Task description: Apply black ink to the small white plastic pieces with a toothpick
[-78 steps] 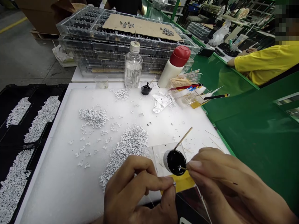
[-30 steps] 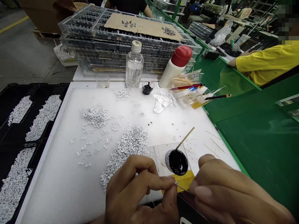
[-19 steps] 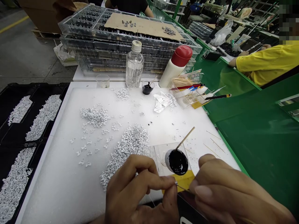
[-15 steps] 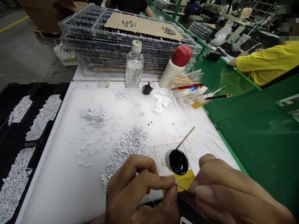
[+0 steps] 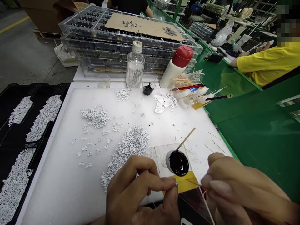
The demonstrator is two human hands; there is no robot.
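Observation:
Between its thumb and index fingertip, my left hand (image 5: 140, 193) pinches a tiny white piece (image 5: 177, 184), mostly covered by the fingers. My right hand (image 5: 243, 190), to its right, grips a thin pointed stick (image 5: 193, 182). The stick's tip points left, a short gap away from the piece. Just beyond both hands, a small cup (image 5: 167, 160) of glossy black paint lies tilted towards me on a clear plastic stand with a yellow patch (image 5: 185, 182). A wooden stick (image 5: 186, 138) leans out of the cup. A heap of small white pieces (image 5: 131, 140) lies beyond my left hand.
More white pieces (image 5: 95, 117) are scattered over the white table (image 5: 58, 175). At the back stand a clear bottle (image 5: 135, 68), a red-capped flask (image 5: 173, 68) and stacked plastic trays (image 5: 105, 47). Black trays (image 5: 14, 137) lie left. A person in a yellow sleeve (image 5: 264, 61) sits right.
My right hand has moved right, drawing the stick's tip away from the tiny piece. My left hand has stayed in place, still pinching it.

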